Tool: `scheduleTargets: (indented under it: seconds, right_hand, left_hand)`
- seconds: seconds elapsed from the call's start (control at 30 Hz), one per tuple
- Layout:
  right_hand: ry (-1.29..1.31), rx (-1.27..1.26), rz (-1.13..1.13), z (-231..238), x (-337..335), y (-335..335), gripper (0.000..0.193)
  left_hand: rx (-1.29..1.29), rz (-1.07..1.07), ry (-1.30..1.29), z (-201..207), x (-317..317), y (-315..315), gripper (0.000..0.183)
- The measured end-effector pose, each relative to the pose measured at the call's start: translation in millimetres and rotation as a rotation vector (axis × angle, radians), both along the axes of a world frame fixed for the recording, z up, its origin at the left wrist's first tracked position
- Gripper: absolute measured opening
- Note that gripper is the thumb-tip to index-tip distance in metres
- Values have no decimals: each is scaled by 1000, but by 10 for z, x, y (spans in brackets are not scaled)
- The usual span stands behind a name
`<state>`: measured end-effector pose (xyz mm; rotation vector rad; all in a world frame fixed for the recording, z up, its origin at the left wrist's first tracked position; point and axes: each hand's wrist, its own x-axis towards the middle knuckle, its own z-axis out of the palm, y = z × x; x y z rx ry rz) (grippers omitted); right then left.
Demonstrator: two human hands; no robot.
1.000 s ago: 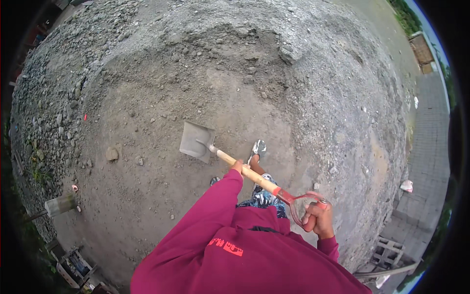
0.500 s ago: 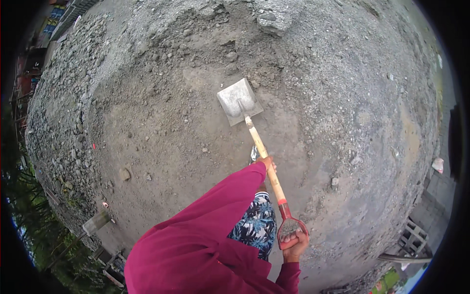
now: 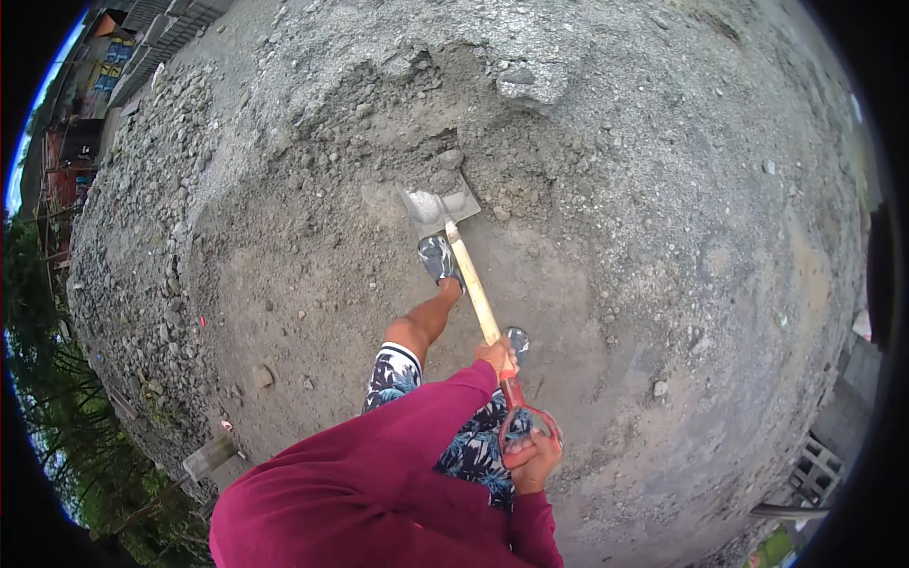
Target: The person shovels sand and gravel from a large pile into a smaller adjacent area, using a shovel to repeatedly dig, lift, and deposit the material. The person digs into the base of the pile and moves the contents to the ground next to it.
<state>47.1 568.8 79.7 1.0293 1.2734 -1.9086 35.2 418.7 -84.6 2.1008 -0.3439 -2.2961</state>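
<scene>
A person in a maroon sweatshirt [image 3: 350, 473] holds a square-bladed shovel [image 3: 472, 277], its blade [image 3: 431, 210] lying far ahead against crumbly gray gravel [image 3: 369, 133]. The left hand's [image 3: 497, 355] fingers wrap the wooden shaft; nearer, the right hand's [image 3: 537, 461] fingers curl around the red D-handle [image 3: 511, 414]. A patterned shoe [image 3: 436, 257] stands just on the blade's near side.

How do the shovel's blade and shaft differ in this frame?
Colour: the blade is grey, while the shaft is pale and wood-coloured.
Shape: the blade is short and broad; the shaft is long, straight and narrow.
Contact: the left hand is wrapped around the shaft near its red end, while no hand is on the blade.
Shared: both are parts of one shovel, joined end to end.
</scene>
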Motion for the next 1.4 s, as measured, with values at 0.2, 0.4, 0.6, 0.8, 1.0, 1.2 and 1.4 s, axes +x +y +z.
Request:
scheduleTargets:
  seconds: [0.2, 0.4, 0.6, 0.8, 1.0, 1.2, 1.4]
  right_hand:
    - [108, -114, 56, -797, -1002, -1662, 23]
    - [84, -52, 101, -1210, -689, -1978, 16]
    - [-55, 193, 16, -2186, -841, -1309, 14]
    - [-203, 517, -128, -2800, -523, -1346, 8]
    - [-51, 823, -152, -2539, -277, -1554, 10]
    - [-157, 699, -201, -1840, -66, -893, 8]
    - [188, 676, 196, -1724, 183, 1054, 16]
  left_hand:
    - [-157, -41, 96, -642, -974, -1873, 18]
    - [-199, -207, 151, -985, -626, -2312, 28]
    - [53, -640, -38, -1733, -507, -2817, 71]
    - [-88, -355, -13, -3044, -1020, -3711, 64]
    - [-168, -176, -134, -3218, -1200, -3772, 12]
    - [-161, -106, -70, -2563, -888, -3384, 12]
    - [-186, -38, -15, -1338, -820, -2455, 9]
